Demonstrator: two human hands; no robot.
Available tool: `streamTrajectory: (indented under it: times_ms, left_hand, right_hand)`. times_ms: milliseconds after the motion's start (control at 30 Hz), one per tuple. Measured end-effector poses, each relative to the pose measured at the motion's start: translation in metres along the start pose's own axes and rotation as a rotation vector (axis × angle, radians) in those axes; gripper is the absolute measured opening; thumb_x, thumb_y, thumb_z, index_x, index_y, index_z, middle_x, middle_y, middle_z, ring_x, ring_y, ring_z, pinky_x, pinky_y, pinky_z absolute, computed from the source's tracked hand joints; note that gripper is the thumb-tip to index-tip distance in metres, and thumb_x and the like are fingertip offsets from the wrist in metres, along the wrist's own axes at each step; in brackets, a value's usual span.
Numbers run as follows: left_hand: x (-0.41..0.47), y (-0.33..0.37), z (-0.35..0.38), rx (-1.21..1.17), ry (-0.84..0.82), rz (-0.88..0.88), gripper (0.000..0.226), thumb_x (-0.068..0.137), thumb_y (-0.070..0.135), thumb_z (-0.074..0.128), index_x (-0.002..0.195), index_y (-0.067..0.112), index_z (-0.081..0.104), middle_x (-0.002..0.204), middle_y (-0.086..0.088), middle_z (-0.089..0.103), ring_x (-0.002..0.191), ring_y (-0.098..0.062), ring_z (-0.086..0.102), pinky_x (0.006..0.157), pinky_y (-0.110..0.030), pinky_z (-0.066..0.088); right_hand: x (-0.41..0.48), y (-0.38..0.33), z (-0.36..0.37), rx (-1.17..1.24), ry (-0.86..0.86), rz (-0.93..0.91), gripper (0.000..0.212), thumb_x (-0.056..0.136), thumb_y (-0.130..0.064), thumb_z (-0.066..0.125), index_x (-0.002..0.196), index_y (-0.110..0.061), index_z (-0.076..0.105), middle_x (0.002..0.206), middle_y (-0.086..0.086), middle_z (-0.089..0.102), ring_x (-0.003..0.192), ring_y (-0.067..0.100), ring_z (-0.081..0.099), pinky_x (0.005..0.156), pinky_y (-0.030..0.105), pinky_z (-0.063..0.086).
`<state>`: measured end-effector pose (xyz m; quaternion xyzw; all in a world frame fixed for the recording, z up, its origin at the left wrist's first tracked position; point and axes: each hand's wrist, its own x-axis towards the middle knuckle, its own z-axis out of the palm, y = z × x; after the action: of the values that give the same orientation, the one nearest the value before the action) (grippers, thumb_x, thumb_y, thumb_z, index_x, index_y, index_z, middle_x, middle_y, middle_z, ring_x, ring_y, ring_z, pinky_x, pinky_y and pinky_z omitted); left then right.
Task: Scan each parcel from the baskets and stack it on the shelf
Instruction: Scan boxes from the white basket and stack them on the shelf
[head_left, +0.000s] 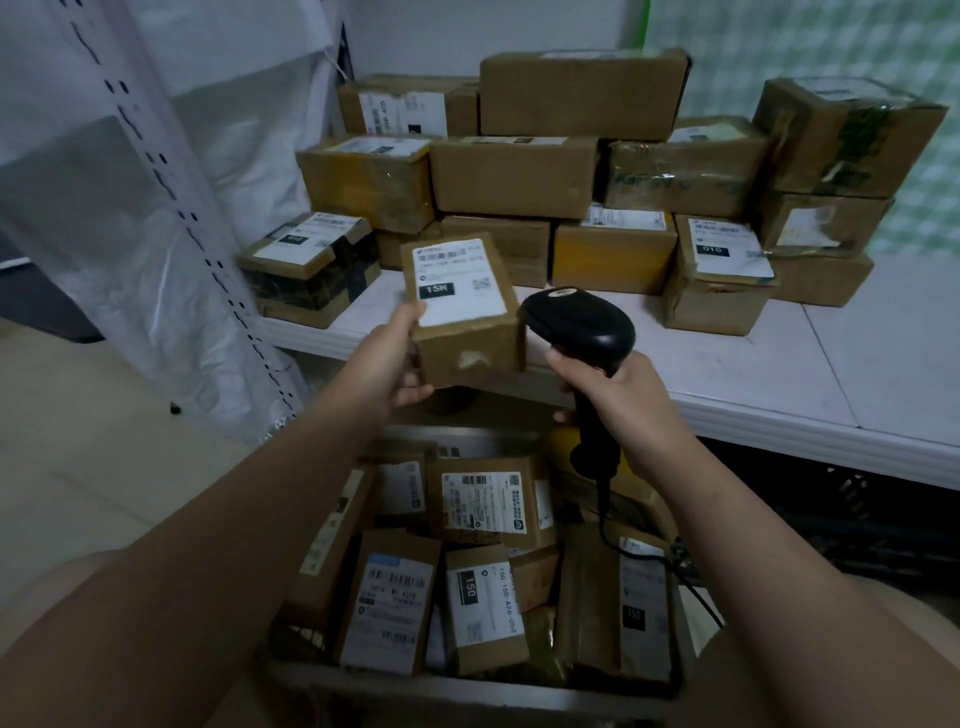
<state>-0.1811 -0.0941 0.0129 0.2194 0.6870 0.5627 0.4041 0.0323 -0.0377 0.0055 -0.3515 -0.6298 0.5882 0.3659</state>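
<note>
My left hand (390, 364) grips a small brown cardboard parcel (470, 332) by its left side, holding it up with its white shipping label facing up. Just to the right, my right hand (618, 405) holds a black barcode scanner (576, 325) by its handle, its head next to the parcel's right edge. Below both hands a basket (467, 691) holds several labelled brown parcels (483, 509). On the white shelf (779, 364) behind, several parcels (514, 176) are stacked in rows.
A white perforated shelf upright (171, 208) and plastic sheeting stand at the left. A dark crate (857, 519) sits under the shelf at the right. The scanner's cable (691, 587) trails down over the basket. Bare shelf surface lies at the front right.
</note>
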Motion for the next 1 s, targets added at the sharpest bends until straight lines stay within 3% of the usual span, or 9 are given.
streamTrajectory:
  times_ms: [67,167,233,333,400,500,667,800,1000]
  left_hand:
    - [0.01,0.008,-0.011,0.025,0.118,-0.03,0.031,0.095,0.054,0.046,0.096,0.025,0.059,0.085,-0.002,0.067,0.072,-0.013,0.065,0.07,-0.031,0.057]
    - [0.024,0.011,-0.025,0.081,0.197,-0.024,0.048,0.095,0.057,0.041,0.12,0.019,0.056,0.101,-0.004,0.065,0.082,-0.017,0.063,0.061,-0.028,0.052]
    - [0.029,0.008,-0.027,0.167,0.264,0.078,0.057,0.095,0.058,0.04,0.131,0.015,0.046,0.118,-0.007,0.059,0.096,-0.02,0.061,0.071,-0.031,0.051]
    - [0.023,0.0,-0.017,0.699,0.424,0.358,0.071,0.091,0.062,0.044,0.147,0.021,0.028,0.149,-0.011,0.029,0.136,-0.031,0.03,0.11,-0.048,0.029]
    - [0.016,-0.006,-0.003,1.045,0.424,0.571,0.073,0.089,0.064,0.046,0.149,0.031,0.021,0.156,-0.007,0.017,0.143,-0.031,0.014,0.114,-0.052,0.016]
    - [0.024,-0.008,0.014,1.381,0.343,0.631,0.074,0.087,0.068,0.042,0.149,0.035,0.018,0.156,-0.009,0.018,0.143,-0.032,0.013,0.114,-0.054,0.012]
    - [0.044,0.001,0.004,1.385,0.363,0.678,0.057,0.091,0.048,0.051,0.139,0.021,0.036,0.142,-0.011,0.037,0.13,-0.031,0.033,0.108,-0.049,0.023]
    - [0.052,0.008,-0.022,1.294,0.261,0.804,0.043,0.092,0.033,0.053,0.13,0.015,0.045,0.133,-0.009,0.046,0.123,-0.027,0.04,0.106,-0.046,0.024]
    - [0.066,0.002,-0.034,1.373,0.297,0.788,0.063,0.086,0.067,0.047,0.134,0.027,0.047,0.131,-0.011,0.042,0.123,-0.031,0.036,0.105,-0.049,0.024]
  right_hand:
    - [0.001,0.001,0.002,-0.025,-0.016,0.021,0.018,0.086,-0.029,0.071,0.103,-0.025,0.066,0.084,0.001,0.065,0.07,0.008,0.066,0.07,0.034,0.061]
    - [0.005,0.001,0.006,-0.039,-0.018,0.033,0.019,0.085,-0.029,0.072,0.103,-0.024,0.066,0.083,0.003,0.065,0.066,0.009,0.066,0.068,0.034,0.061]
    - [0.007,-0.001,0.008,-0.047,-0.016,0.038,0.02,0.085,-0.029,0.072,0.103,-0.023,0.065,0.084,0.003,0.066,0.066,0.012,0.067,0.061,0.025,0.056]
    - [0.01,0.0,0.012,-0.06,-0.018,0.033,0.018,0.086,-0.027,0.072,0.101,-0.021,0.066,0.081,0.003,0.065,0.068,0.015,0.066,0.056,0.018,0.051]
    - [0.012,0.001,0.016,-0.069,-0.025,0.023,0.015,0.085,-0.027,0.072,0.098,-0.022,0.066,0.08,0.001,0.066,0.069,0.015,0.066,0.057,0.019,0.052]
    - [0.015,0.004,0.022,-0.106,-0.03,0.024,0.022,0.084,-0.03,0.074,0.103,-0.02,0.067,0.079,0.0,0.068,0.066,0.013,0.067,0.061,0.023,0.055]
    - [0.019,0.008,0.027,-0.128,-0.039,0.021,0.023,0.084,-0.028,0.074,0.102,-0.016,0.067,0.069,-0.001,0.067,0.061,0.01,0.066,0.058,0.02,0.052]
    - [0.023,0.008,0.029,-0.127,-0.044,0.023,0.022,0.083,-0.028,0.074,0.102,-0.017,0.067,0.069,0.0,0.067,0.062,0.012,0.066,0.059,0.021,0.052]
    - [0.024,0.006,0.035,-0.121,-0.062,0.027,0.015,0.084,-0.026,0.074,0.094,-0.018,0.067,0.07,0.003,0.067,0.062,0.013,0.066,0.059,0.021,0.054]
